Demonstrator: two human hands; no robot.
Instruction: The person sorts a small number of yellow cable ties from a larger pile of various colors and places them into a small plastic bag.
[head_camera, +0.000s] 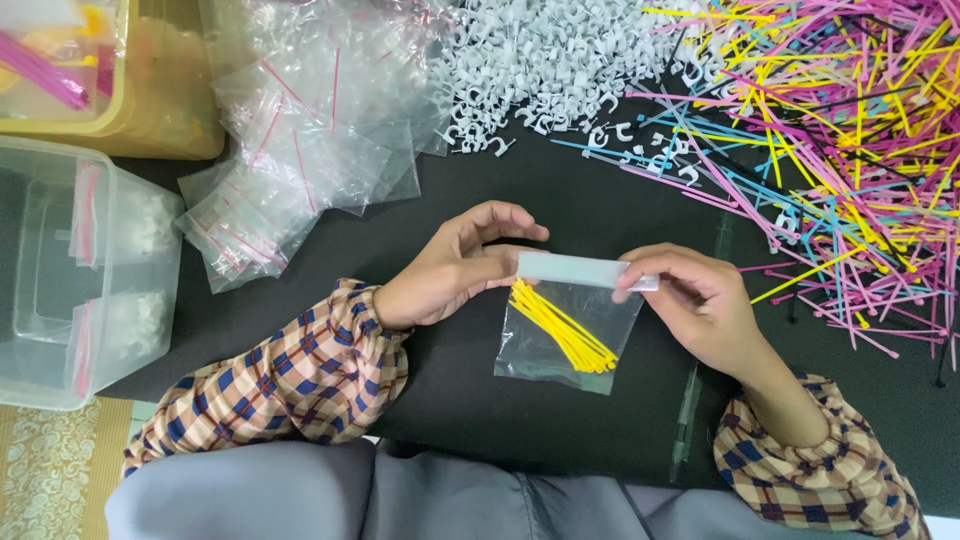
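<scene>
A small clear zip bag with several yellow cable ties inside hangs between my hands above the black table. My left hand pinches the left end of the bag's top strip. My right hand grips the right end of that strip with thumb and fingers. Both sleeves are plaid.
A heap of empty clear zip bags lies at the upper left, white cable clips at the top middle, coloured cable ties at the right. A clear plastic box stands at the left, a yellow tub behind it.
</scene>
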